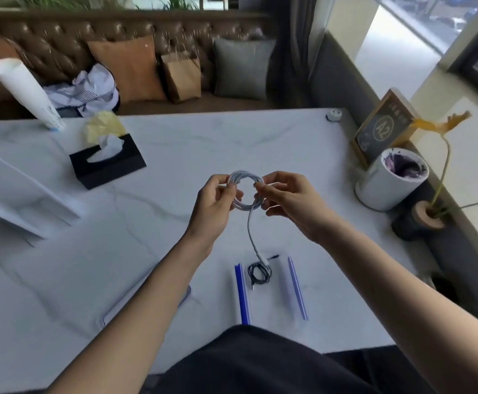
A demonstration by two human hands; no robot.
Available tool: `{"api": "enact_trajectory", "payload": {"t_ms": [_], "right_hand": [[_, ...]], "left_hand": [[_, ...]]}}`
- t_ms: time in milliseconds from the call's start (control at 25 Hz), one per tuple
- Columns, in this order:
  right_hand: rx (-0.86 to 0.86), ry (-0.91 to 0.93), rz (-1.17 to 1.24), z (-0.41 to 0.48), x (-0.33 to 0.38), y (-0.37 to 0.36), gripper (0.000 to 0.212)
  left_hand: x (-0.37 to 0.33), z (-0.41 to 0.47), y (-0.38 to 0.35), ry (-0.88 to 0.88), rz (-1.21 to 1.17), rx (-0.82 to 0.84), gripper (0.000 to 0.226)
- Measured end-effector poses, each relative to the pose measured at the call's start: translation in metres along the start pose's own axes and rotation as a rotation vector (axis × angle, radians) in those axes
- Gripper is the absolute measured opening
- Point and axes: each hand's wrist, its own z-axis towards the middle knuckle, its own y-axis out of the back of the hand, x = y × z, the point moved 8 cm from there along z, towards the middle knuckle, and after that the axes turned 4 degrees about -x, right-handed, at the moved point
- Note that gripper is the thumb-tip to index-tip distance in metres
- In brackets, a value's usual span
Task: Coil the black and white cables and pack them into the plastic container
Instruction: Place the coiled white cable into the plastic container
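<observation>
Above the middle of the white marble-patterned table (pixel 175 143), the left hand (pixel 213 206) and the right hand (pixel 291 200) hold a round coil of white cable (pixel 245 191) between them, each hand pinching one side of the ring with fingers closed on the strands. A loose tail of that cable hangs down from the coil toward the near edge of the table, its end reaching the clear plastic container with blue side strips (pixel 272 288). Inside the container lies a small coiled black cable (pixel 258 273). Nothing lies between the hands and the container except the hanging tail. Toward the far left of the table sits a black tissue box (pixel 110 163) with a white tissue sticking up, and a white paper cone (pixel 27 92) stands at the far left edge. By the right edge stands a white cylindrical pot (pixel 388 183), with a framed sign (pixel 382 126) behind it and a small wooden vase holding a yellow-leafed stem (pixel 431 214) just beside it.
</observation>
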Motion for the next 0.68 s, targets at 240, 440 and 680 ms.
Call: {"api": "enact_trajectory", "payload": {"t_ms": [240, 440, 680], "right_hand": [[-0.080, -0.191, -0.073, -0.014, -0.093, 0.011, 0.012], [-0.136, -0.365, -0.151, -0.026, -0.164, 0.020, 0.022], [-0.143, -0.520, -0.250, -0.046, -0.226, 0.026, 0.025]], "left_hand": [[0.095, -0.033, -0.023, 0.205, 0.109, 0.088, 0.020], [0.150, -0.063, -0.039, 0.420, 0.123, 0.150, 0.045], [0.198, -0.096, -0.063, 0.625, 0.172, 0.251, 0.039]]}}
